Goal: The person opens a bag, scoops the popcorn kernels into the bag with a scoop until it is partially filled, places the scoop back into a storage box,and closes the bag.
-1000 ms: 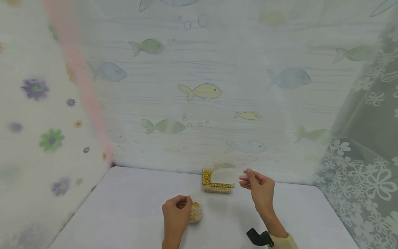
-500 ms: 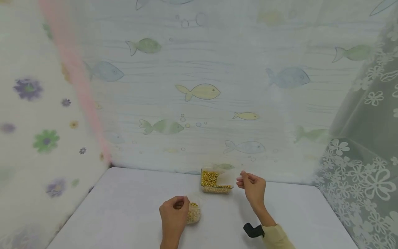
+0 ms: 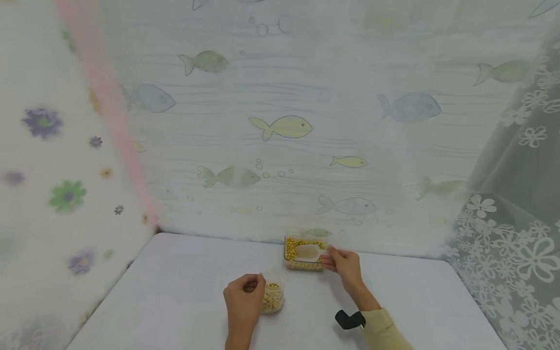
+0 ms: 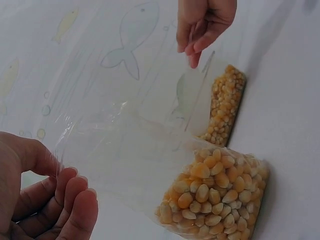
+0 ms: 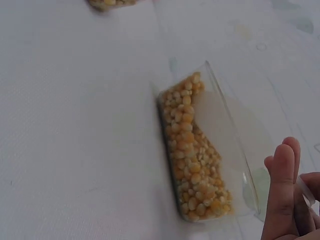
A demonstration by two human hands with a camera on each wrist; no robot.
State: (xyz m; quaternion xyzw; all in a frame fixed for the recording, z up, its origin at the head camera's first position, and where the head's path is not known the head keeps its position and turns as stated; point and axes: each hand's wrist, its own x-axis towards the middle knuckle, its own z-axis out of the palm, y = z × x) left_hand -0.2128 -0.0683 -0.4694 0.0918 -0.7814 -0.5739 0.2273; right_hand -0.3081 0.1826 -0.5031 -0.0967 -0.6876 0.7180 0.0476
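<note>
My left hand [image 3: 244,296] pinches the upper edge of a clear plastic bag [image 4: 130,160]. The bag stands on the table, its lower part filled with yellow corn kernels [image 4: 215,195]. My right hand [image 3: 345,267] holds a white scoop [image 3: 308,252] by its handle. The scoop's blade lies in the clear rectangular box [image 3: 302,265], among more corn kernels [image 3: 290,249]. In the right wrist view, the blade shows whitish through the box's wall, with kernels [image 5: 187,150] beside and below it. The fingers hide most of the scoop's handle.
The white table [image 3: 183,291] ends at a fish-patterned curtain [image 3: 280,194] just behind the box. A flowered curtain [image 3: 52,233] bounds the left side, a lace-like one [image 3: 520,282] the right. A black strap piece [image 3: 350,320] juts from the right wrist.
My right hand has moved left and lower, bringing the scoop from over the box's right part down into the kernels. My left hand keeps its pinch on the bag, nearly still.
</note>
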